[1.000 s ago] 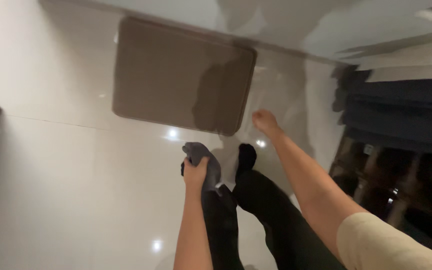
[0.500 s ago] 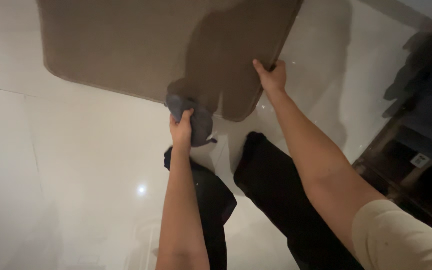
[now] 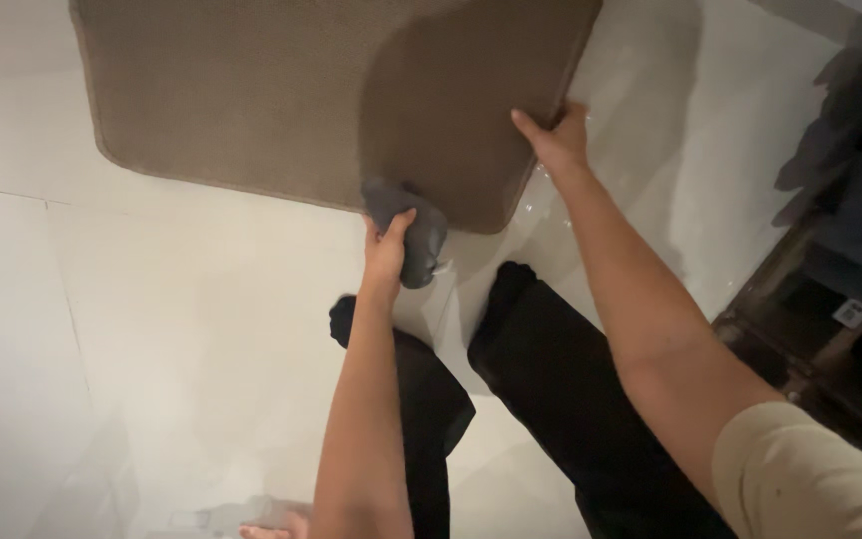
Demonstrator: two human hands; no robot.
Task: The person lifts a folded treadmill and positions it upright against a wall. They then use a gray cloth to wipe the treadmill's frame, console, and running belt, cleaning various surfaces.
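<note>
The brown mat (image 3: 281,95) lies flat on the glossy white tiled floor (image 3: 152,329) and fills the upper part of the view; its far side is cut off by the top of the picture. Its long axis runs from left to right, a little tilted, so that the near edge goes down toward the right. The two near corners are rounded. The near right corner points toward the person's feet.

The right hand (image 3: 556,135) is clamped on the right edge of the mat, near that corner, with the thumb on top of the pile and the fingers at the edge or under it. The left hand (image 3: 388,250) is closed around a crumpled grey cloth (image 3: 413,232), and this cloth touches the near edge of the mat, just beside the same corner. The two hands are apart, with the corner of the mat between them.

Left of the mat and in front of it the floor is open and wide, with one thin tile joint running across. On the right the room is more narrow: a strip of shiny floor lies between the mat edge and a dark wooden piece of furniture (image 3: 810,319), which has dark fabric (image 3: 860,130) above it. The person's legs in black trousers (image 3: 541,379) stand just near the corner of the mat, not touching it.
</note>
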